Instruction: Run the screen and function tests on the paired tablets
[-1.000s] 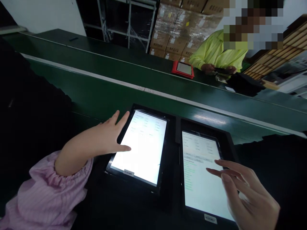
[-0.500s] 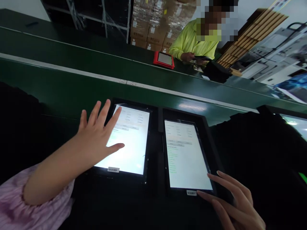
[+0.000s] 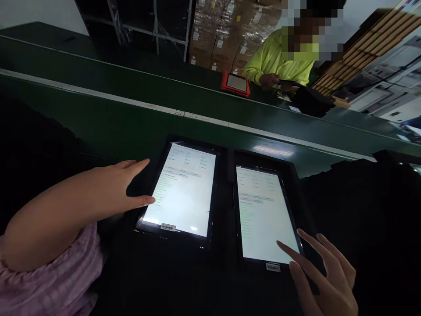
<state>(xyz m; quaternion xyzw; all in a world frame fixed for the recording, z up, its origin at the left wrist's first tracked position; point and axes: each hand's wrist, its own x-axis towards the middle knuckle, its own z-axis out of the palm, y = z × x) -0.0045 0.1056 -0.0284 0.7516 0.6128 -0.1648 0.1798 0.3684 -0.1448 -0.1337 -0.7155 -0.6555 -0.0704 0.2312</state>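
Observation:
Two lit tablets lie side by side in black foam, each with a white page of grey buttons and green text lines. At the left edge of the left tablet [image 3: 189, 197] is my left hand [image 3: 115, 188], fingers apart, its thumb tip over the screen's edge. Whether the thumb touches the glass I cannot tell. My right hand [image 3: 325, 272] is spread at the lower right corner of the right tablet [image 3: 266, 219], the index fingertip over the screen. Neither hand holds anything. A small barcode label [image 3: 168, 227] sits at the left tablet's bottom edge; another label [image 3: 272, 267] is on the right one.
Black piled material [image 3: 348, 193] lies to the right, and more dark material [image 3: 33, 145] to the left. Across the green bench [image 3: 138, 85], a person in a yellow jacket [image 3: 279, 57] holds a dark device near a red-cased tablet [image 3: 235, 84]. Wrapped cartons [image 3: 226, 35] stand behind.
My left hand has drawn back leftward off the left screen, uncovering its green text. My right index finger has moved from the label up over the right screen. The view has shifted slightly.

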